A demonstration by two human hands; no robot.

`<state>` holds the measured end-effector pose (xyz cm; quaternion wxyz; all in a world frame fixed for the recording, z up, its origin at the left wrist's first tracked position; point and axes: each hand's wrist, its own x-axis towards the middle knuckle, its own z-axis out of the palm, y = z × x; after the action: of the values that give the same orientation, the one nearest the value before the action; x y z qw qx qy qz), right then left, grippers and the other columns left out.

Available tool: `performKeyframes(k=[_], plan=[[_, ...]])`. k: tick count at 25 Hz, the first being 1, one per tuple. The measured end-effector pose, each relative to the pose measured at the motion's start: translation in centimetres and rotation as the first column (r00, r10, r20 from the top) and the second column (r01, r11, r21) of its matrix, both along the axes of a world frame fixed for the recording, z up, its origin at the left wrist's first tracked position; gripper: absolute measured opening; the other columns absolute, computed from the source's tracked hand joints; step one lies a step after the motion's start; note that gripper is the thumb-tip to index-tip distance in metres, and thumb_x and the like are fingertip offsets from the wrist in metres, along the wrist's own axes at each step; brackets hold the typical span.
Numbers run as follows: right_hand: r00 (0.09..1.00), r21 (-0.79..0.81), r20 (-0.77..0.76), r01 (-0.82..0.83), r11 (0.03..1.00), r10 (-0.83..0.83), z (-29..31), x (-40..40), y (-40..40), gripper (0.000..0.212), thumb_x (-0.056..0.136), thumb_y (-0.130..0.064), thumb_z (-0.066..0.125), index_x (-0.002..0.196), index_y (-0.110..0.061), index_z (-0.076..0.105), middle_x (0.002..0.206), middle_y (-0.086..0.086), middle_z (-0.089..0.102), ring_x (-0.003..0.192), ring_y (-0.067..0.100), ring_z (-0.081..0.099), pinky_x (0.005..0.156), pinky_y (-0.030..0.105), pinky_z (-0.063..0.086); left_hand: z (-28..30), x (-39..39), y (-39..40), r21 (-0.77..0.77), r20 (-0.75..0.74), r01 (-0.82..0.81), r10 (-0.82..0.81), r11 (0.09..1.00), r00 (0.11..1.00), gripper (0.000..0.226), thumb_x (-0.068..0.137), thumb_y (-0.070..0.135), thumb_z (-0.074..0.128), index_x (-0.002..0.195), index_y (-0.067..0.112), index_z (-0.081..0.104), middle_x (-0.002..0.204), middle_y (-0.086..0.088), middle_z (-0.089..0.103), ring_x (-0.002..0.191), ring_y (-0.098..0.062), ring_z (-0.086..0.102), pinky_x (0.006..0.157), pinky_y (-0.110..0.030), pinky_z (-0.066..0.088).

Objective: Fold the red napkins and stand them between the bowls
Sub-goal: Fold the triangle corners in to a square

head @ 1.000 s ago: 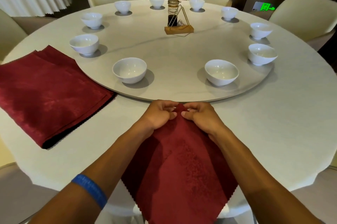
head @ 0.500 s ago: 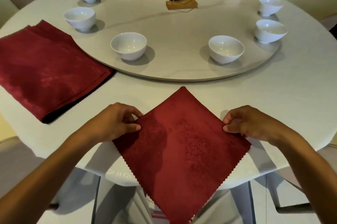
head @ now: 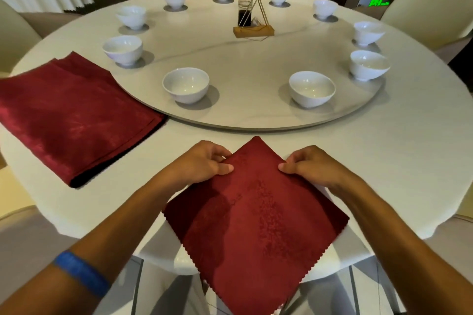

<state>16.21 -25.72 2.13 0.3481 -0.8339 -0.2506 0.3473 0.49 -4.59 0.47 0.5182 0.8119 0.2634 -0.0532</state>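
Both grips pinch the red napkin [head: 256, 212] near its far corner, left hand [head: 202, 163] and right hand [head: 309, 165] level, diagonal pointing bowlward.

A round, pale table [head: 399, 150] carries everything here. At its middle sits a raised turntable [head: 256, 63] of the same pale stone look, with a thin grey vein across it. White bowls [head: 186, 85] ring the turntable's rim (ten in all), and a small wooden stand [head: 253, 31] with a dark jar and a wire triangle sits near its centre. On the table's left part lies a flat stack of red napkins [head: 69, 115], one corner just beside the turntable's edge. At the near edge a single red napkin [head: 256, 212] lies cornerwise, its far corner on the table and its near corner hanging over the edge.
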Motion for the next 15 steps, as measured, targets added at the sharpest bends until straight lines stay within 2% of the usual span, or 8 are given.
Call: performKeyframes(k=[2, 3, 5, 7, 8, 11, 13, 15], plan=[[1.000, 0.018, 0.006, 0.031, 0.999, -0.031, -0.5, 0.0, 1.0, 0.023, 0.088, -0.019, 0.069, 0.067, -0.012, 0.063, 0.070, 0.000, 0.069, 0.061, 0.011, 0.061, 0.065, 0.026, 0.050, -0.4, 1.1, -0.4, -0.058, 0.024, -0.031, 0.032, 0.998, 0.999, 0.030, 0.086, 0.006, 0.072, 0.115, 0.013, 0.071, 0.103, -0.007, 0.073, 0.093, -0.019, 0.071, 0.092, -0.035, 0.055], [0.998, 0.039, 0.019, 0.056, 0.998, -0.057, -0.5, 0.1, 1.2, 0.020, 0.088, -0.018, 0.069, 0.070, -0.011, 0.065, 0.071, 0.001, 0.069, 0.061, 0.011, 0.062, 0.064, 0.026, 0.051, -0.3, 1.4, -0.5, -0.087, 0.067, -0.058, 0.064, 0.995, 0.996, 0.028, 0.085, 0.003, 0.072, 0.111, 0.014, 0.072, 0.101, -0.007, 0.073, 0.092, -0.018, 0.071, 0.091, -0.033, 0.056], [0.990, 0.130, 0.039, 0.131, 0.983, -0.137, 0.2, 0.9, 1.8, 0.015, 0.089, -0.017, 0.069, 0.074, -0.013, 0.068, 0.067, -0.002, 0.070, 0.057, 0.008, 0.063, 0.055, 0.020, 0.049, 0.6, 2.3, -0.2, -0.116, 0.180, -0.130, 0.149, 0.985, 0.972, 0.026, 0.084, -0.002, 0.071, 0.102, 0.017, 0.073, 0.092, -0.004, 0.071, 0.083, -0.014, 0.068, 0.080, -0.024, 0.056], [0.975, 0.241, -0.020, 0.221, 0.945, -0.223, 1.4, 2.2, 2.9, 0.007, 0.088, -0.014, 0.069, 0.081, -0.015, 0.070, 0.069, -0.001, 0.072, 0.057, 0.007, 0.066, 0.052, 0.018, 0.049, 1.8, 3.7, 0.7, -0.119, 0.229, -0.184, 0.207, 0.976, 0.951, 0.027, 0.085, -0.003, 0.070, 0.095, 0.022, 0.073, 0.085, 0.000, 0.071, 0.075, -0.010, 0.068, 0.072, -0.021, 0.056], [0.969, 0.257, -0.058, 0.247, 0.934, -0.240, 1.8, 3.0, 3.6, 0.002, 0.088, -0.014, 0.069, 0.087, -0.014, 0.071, 0.075, 0.001, 0.074, 0.060, 0.009, 0.068, 0.054, 0.020, 0.051, 2.2, 4.6, 1.2, -0.136, 0.220, -0.192, 0.218, 0.972, 0.951, 0.025, 0.086, -0.001, 0.070, 0.094, 0.022, 0.072, 0.085, -0.001, 0.072, 0.075, -0.012, 0.069, 0.074, -0.024, 0.057], [0.974, 0.174, -0.093, 0.220, 0.960, -0.206, 1.7, 4.8, 5.1, 0.011, 0.088, -0.011, 0.068, 0.098, -0.013, 0.072, 0.089, 0.007, 0.075, 0.069, 0.013, 0.070, 0.059, 0.022, 0.055, 2.3, 6.2, 2.5, -0.155, 0.114, -0.167, 0.186, 0.974, 0.976, 0.019, 0.087, 0.004, 0.068, 0.101, 0.016, 0.072, 0.098, -0.009, 0.075, 0.084, -0.020, 0.071, 0.081, -0.031, 0.059], [0.976, 0.166, -0.116, 0.200, 0.966, -0.182, 1.3, 5.0, 5.0, 0.016, 0.089, -0.009, 0.067, 0.103, -0.014, 0.073, 0.092, 0.005, 0.076, 0.076, 0.015, 0.072, 0.063, 0.022, 0.056, 2.1, 6.2, 2.7, -0.165, 0.102, -0.159, 0.178, 0.973, 0.979, 0.021, 0.088, 0.001, 0.068, 0.102, 0.015, 0.073, 0.099, -0.008, 0.076, 0.086, -0.020, 0.071, 0.077, -0.026, 0.058], [0.972, 0.246, -0.165, 0.207, 0.947, -0.169, 1.7, 4.4, 4.1, 0.020, 0.089, -0.007, 0.067, 0.106, -0.015, 0.073, 0.095, 0.004, 0.076, 0.082, 0.016, 0.073, 0.072, 0.025, 0.058, 2.6, 5.5, 2.4, -0.214, 0.160, -0.129, 0.165, 0.968, 0.973, 0.024, 0.087, -0.003, 0.067, 0.104, 0.014, 0.073, 0.096, -0.005, 0.076, 0.087, -0.020, 0.072, 0.072, -0.021, 0.057]])
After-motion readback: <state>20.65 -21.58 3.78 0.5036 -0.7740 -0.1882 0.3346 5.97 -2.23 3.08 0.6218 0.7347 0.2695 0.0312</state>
